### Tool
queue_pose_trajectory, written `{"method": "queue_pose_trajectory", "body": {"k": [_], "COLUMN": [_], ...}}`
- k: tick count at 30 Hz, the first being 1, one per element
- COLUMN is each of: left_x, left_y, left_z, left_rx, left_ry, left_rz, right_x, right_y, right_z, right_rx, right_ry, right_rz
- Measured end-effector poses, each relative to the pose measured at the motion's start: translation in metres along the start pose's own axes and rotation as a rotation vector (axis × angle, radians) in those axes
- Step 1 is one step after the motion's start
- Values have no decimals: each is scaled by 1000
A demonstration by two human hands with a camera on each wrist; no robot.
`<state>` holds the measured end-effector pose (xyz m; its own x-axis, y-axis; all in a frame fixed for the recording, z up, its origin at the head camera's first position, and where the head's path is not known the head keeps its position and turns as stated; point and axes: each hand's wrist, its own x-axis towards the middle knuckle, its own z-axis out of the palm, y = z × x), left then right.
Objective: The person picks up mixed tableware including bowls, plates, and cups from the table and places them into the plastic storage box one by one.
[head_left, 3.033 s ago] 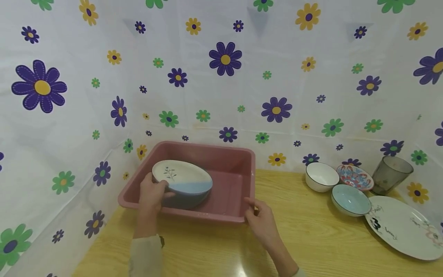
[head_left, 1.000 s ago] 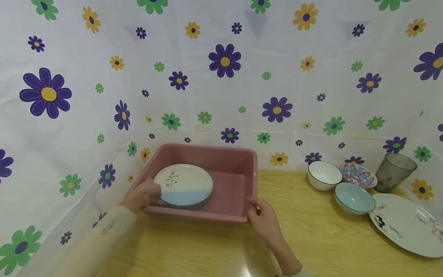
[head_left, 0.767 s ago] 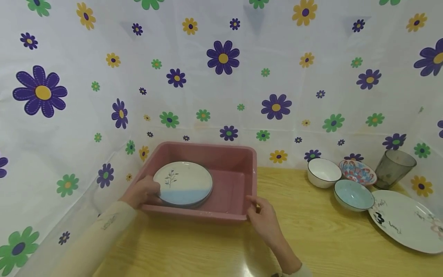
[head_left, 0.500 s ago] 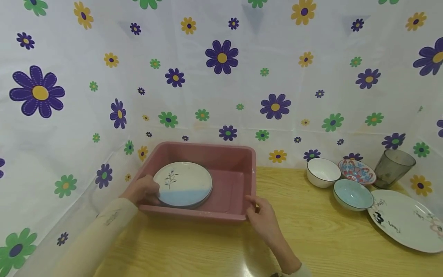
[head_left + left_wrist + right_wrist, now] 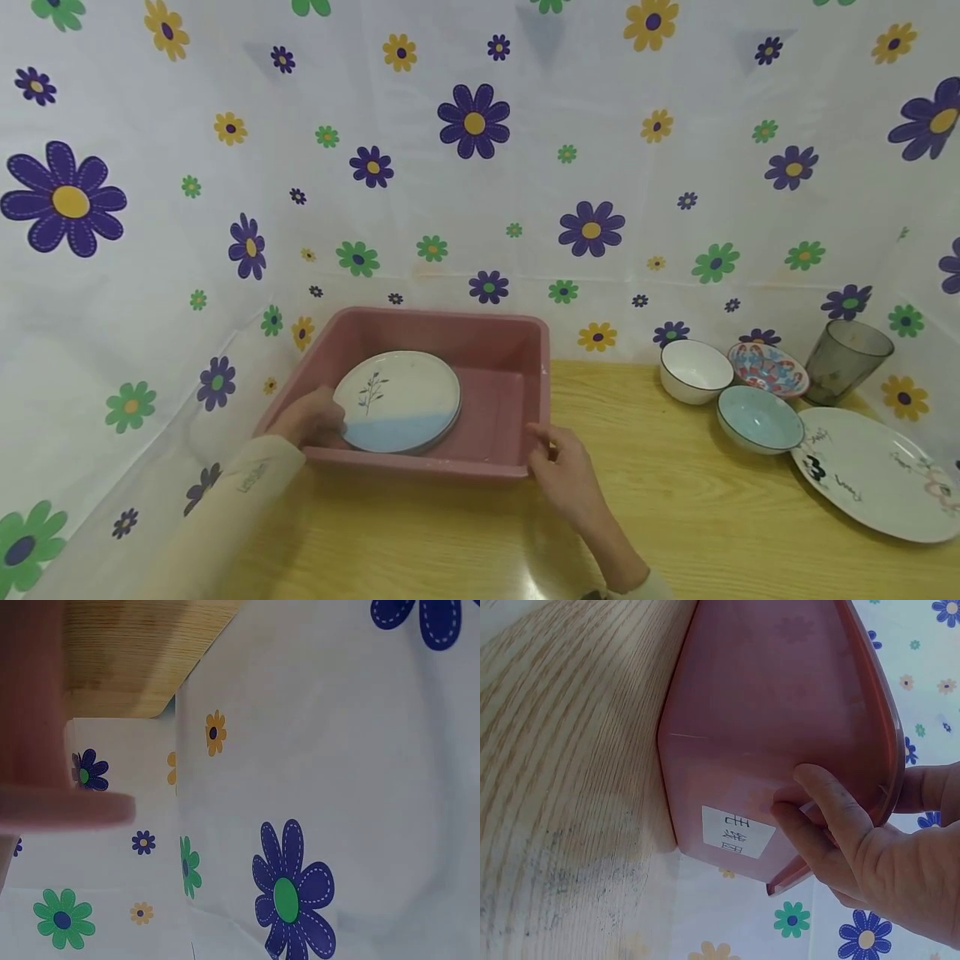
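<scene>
A pink plastic tub (image 5: pixel 491 467) stands on the wooden table. In its left half lies an oval plate (image 5: pixel 405 392), white with a twig drawing and a light blue band; a darker rim shows just under it. My left hand (image 5: pixel 309 413) holds the plate's left edge, its fingertips partly hidden. Only blurred fingers (image 5: pixel 67 806) of that hand appear in the left wrist view. My right hand (image 5: pixel 566 471) grips the tub's near right corner. In the right wrist view, fingers (image 5: pixel 832 799) press the tub's outer wall while the thumb goes over the rim.
To the right stand a white bowl (image 5: pixel 697 371), a patterned red-and-blue bowl (image 5: pixel 768 369), a light blue bowl (image 5: pixel 761 419) and a grey glass (image 5: pixel 847 362). A large white platter (image 5: pixel 873 475) lies nearest. Flowered sheeting (image 5: pixel 472 192) closes off the back and sides.
The plate, tilted up three seconds ago, lies flatter now and has shifted slightly toward the tub's near side. My left hand has moved round to its left edge; the right hand stays put.
</scene>
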<state>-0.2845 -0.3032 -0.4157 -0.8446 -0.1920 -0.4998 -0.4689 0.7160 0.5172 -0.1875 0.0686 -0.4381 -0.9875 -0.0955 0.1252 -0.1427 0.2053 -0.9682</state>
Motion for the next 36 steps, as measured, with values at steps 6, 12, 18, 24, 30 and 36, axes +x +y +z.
{"method": "queue_pose_trajectory", "body": {"k": [6,12,18,24,30,36], "left_x": [0,0,1,4,0,-10], "left_y": [2,3,7,12,11,13], "left_z": [1,1,2,2,5,5], "left_rx": [134,286,289,328,298,270], "left_ry": [27,58,54,42,74,94], "left_rz": [58,119,89,87,119,125], "right_x": [-1,-2,-1,1,2,3], "right_y": [0,-1,0,1,1,3], "right_z": [-1,0,-3,-6,-7,-8], "right_rx": [-12,-42,-133,-157,-163,-143], "right_ry": [-2,-24,-12,-22,-37,-46], "right_rz": [-19,-35,-35,-41,-50,-41]}}
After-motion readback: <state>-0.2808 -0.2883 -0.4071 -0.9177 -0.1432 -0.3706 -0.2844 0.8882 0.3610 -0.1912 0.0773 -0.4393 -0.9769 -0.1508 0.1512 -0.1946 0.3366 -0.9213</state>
